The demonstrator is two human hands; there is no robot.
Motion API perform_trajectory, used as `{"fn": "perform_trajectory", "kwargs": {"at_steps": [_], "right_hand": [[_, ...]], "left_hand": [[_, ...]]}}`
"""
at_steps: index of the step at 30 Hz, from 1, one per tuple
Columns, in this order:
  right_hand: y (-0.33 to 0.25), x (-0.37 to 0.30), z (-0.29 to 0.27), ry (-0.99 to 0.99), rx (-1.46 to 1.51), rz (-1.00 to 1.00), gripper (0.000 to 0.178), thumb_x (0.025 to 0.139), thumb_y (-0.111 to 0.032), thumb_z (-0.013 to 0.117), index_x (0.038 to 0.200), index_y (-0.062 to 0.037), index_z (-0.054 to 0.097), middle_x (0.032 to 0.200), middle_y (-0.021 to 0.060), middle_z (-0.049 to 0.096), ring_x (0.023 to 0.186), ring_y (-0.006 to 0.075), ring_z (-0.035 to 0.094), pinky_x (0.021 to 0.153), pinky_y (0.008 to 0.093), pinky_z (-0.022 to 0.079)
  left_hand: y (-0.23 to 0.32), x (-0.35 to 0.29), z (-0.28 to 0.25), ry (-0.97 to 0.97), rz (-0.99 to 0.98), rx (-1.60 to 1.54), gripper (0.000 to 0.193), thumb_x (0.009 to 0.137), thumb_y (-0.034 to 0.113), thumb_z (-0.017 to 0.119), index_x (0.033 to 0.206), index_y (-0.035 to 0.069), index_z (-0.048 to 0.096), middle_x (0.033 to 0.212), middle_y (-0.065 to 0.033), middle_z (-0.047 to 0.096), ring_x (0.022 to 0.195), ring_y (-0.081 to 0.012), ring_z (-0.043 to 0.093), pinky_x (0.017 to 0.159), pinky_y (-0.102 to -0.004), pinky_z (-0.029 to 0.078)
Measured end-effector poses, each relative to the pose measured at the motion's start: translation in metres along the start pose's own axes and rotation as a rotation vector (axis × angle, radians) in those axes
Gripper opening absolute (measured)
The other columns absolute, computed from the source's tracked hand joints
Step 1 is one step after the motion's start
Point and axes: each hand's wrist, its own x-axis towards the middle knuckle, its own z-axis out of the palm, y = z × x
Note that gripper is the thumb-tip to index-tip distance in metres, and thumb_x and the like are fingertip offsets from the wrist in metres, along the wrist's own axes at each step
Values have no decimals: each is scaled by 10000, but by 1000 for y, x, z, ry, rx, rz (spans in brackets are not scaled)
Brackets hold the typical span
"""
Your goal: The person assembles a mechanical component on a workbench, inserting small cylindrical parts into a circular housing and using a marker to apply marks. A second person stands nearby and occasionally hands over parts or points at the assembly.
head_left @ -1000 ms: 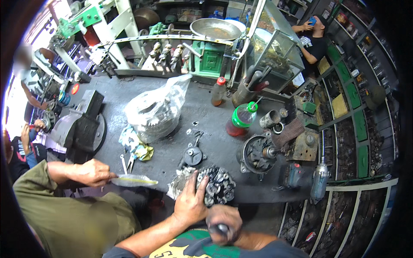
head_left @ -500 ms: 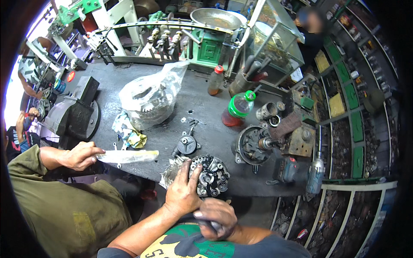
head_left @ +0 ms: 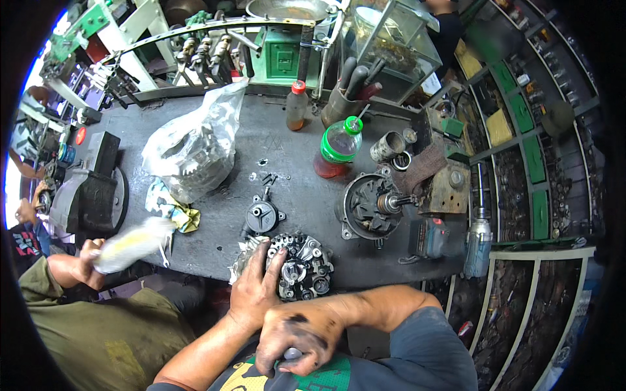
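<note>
At the near edge of the bench lies an alternator [head_left: 303, 264] with its rear side up, showing metal terminals and round fittings. My left hand [head_left: 255, 283] rests on its left part, fingers stretched out and apart. Just right of it, in front of my chest, my right hand [head_left: 303, 335] is closed in a blackened fist. A grey rounded end of a tool [head_left: 292, 353] pokes out of the fist; the rest is hidden. Beyond the alternator sits a round black pump-like part [head_left: 262, 216], with a few small screws [head_left: 269, 178] near it.
At left, a person in an olive shirt [head_left: 117, 326] holds a blurred whitish thing [head_left: 134, 247]. The bench [head_left: 274, 140] carries a plastic bag of metal parts [head_left: 195, 156], a vise [head_left: 91, 182], a green-capped bottle [head_left: 339, 146], an open alternator housing [head_left: 372, 208] and a cordless tool [head_left: 428, 238].
My right hand has swung left and nearer, turning its grey-ended tool toward view. My left hand stays on the alternator. The neighbour's whitish thing has tilted and moved left. The view has shifted.
</note>
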Motion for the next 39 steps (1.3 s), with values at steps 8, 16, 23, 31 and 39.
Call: {"fn": "perform_trajectory", "kwargs": {"at_steps": [8,16,23,31,39], "right_hand": [[-3,-27,50,850,-774,-37,294,911,-126,744,1170,15,747,870,122,726,790,384,724,804,474,623],[19,10,-2,-172,63,-10,409,902,-123,739,1297,-18,733,1008,156,790,837,359,741,742,435,588],[9,-18,62,949,-856,-186,317,883,-115,792,1182,-13,773,762,96,697,597,291,646,591,404,530],[5,25,-20,-368,17,225,569,906,-139,752,1453,-23,646,1126,135,796,892,291,752,790,416,587],[-3,-10,30,427,-444,-37,194,871,-29,704,1060,-14,748,817,131,729,660,306,691,606,412,534]], "left_hand": [[-2,-4,11,0,-29,59,975,788,345,899,1637,105,484,1616,-339,484,1392,-519,607,1104,-509,578],[-20,17,-11,-117,151,-22,934,799,288,860,1643,126,497,1639,-325,488,1409,-506,606,1144,-511,556],[11,0,4,56,-51,5,969,756,321,908,1614,100,515,1624,-329,486,1397,-506,603,1146,-528,545],[-19,18,-11,-181,115,39,896,854,248,803,1665,111,447,1647,-353,446,1421,-517,583,1153,-529,541],[4,-6,7,95,-43,-9,937,719,300,928,1562,101,570,1585,-321,530,1355,-509,634,1116,-525,566]]}}
